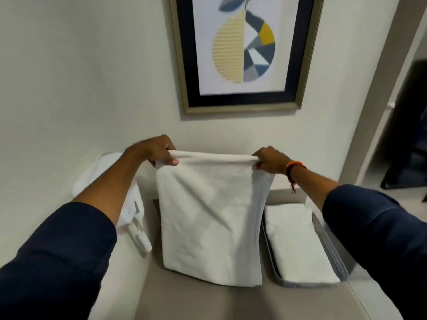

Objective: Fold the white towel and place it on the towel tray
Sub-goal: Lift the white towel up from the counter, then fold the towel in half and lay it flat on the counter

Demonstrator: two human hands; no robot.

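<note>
I hold a white towel point(208, 218) up in front of me, doubled over so it hangs as a tall rectangle whose bottom edge reaches the beige surface point(208, 303). My left hand point(157, 151) pinches its top left corner. My right hand point(269, 160) pinches the top right corner. The top edge is stretched taut between them. To the right lies a grey towel tray point(332, 252) with a folded white towel point(298, 243) inside it.
More white cloth point(129, 204) is heaped on the left, partly behind my left arm. A framed picture point(242, 54) hangs on the wall straight ahead. A doorway opens at the far right, with a dark object point(409, 135) beyond it.
</note>
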